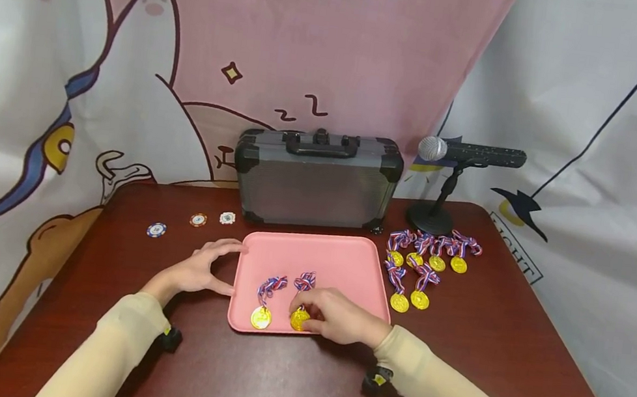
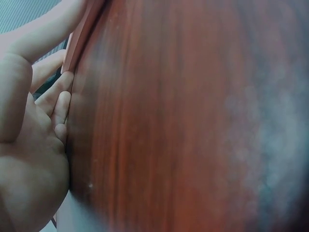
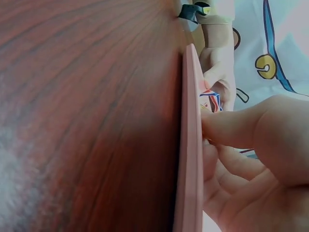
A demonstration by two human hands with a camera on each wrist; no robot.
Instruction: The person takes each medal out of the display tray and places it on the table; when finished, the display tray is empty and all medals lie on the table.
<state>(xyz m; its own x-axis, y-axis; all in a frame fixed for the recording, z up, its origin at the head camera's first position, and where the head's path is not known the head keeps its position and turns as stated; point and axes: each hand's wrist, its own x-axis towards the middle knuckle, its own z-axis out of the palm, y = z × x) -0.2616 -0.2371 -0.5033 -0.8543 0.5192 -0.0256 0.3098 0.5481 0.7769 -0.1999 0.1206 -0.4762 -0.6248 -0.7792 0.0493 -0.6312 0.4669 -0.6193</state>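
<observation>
A pink tray [image 1: 335,258] lies on the table. My left hand [image 1: 198,271] touches its left rim with fingers and thumb spread apart; the left wrist view has the fingertips against the tray's side. Near the tray's front edge, my right hand [image 1: 340,317] pinches a gold medal [image 1: 298,318] between thumb and fingers. That medal's striped ribbon [image 1: 305,280] lies bunched behind it. To its left, a second gold medal [image 1: 260,317] rests on the tray with its ribbon. In the right wrist view the fingers hide most of the pinched medal.
Several gold medals [image 1: 399,302] with ribbons lie right of the tray. Behind it stands a grey case [image 1: 319,192]. A microphone [image 1: 471,154] on a stand is at the back right. Three poker chips [image 1: 198,219] lie at the back left of the table [image 1: 227,378].
</observation>
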